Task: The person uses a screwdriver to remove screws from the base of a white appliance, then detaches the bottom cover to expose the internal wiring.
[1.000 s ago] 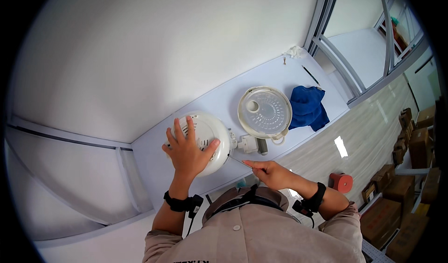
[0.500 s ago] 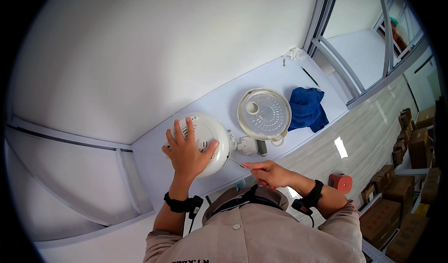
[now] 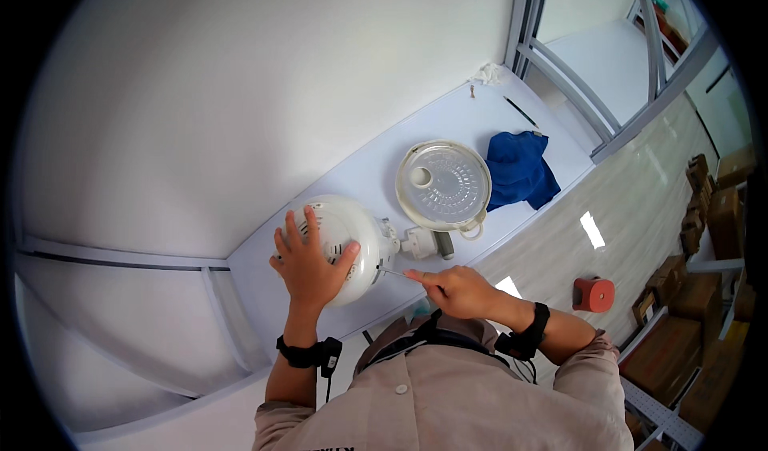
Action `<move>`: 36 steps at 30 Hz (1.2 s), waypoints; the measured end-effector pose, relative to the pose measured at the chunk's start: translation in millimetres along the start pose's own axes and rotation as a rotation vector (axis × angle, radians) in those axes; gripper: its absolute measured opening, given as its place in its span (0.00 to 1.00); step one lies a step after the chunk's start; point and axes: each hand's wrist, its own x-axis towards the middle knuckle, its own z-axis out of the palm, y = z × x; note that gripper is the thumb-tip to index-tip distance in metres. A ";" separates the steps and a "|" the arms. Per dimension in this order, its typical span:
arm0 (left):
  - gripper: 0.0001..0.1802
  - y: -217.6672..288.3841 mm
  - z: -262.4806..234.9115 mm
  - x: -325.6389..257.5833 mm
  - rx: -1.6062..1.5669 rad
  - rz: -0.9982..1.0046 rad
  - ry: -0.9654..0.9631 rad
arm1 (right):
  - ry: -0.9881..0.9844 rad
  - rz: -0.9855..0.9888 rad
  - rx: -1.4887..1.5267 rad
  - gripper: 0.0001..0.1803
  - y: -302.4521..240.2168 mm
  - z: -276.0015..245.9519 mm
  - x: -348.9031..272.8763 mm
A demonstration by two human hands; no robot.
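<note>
A white rounded appliance body (image 3: 366,231), probably a rice cooker, lies on the table with its slotted base facing up. My left hand (image 3: 310,273) rests spread on that base, fingers apart, steadying it without a closed grip. Closed round a screwdriver (image 3: 394,272), my right hand (image 3: 464,292) has its forefinger stretched along the tool. The thin metal shaft points left, and its tip meets the lower right side of the body. The screwdriver's handle is hidden in my palm. Close to the body's right side sits a small white and grey part (image 3: 422,244).
A round lid (image 3: 446,183) with a clear ribbed inner plate lies right of the body. Beyond it are a crumpled blue cloth (image 3: 520,171), a dark pen-like stick (image 3: 522,112) and white tissue (image 3: 486,73). A red stool (image 3: 594,295) and cardboard boxes (image 3: 676,323) stand on the floor.
My right hand has moved slightly left and up, bringing the screwdriver closer along the body's side, and its forefinger is now more extended. My left hand stays on the base. The view has shifted slightly.
</note>
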 end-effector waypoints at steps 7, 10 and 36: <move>0.61 3.3 0.3 -1.8 0.014 0.005 -0.013 | -0.009 0.101 -0.227 0.30 -23.3 -6.1 -6.9; 0.61 2.2 0.9 0.3 0.015 0.010 -0.006 | -0.039 0.008 0.255 0.29 20.1 11.7 0.0; 0.60 -4.4 0.3 1.4 -0.018 0.015 -0.007 | -0.455 0.631 1.153 0.29 -13.1 -11.5 4.6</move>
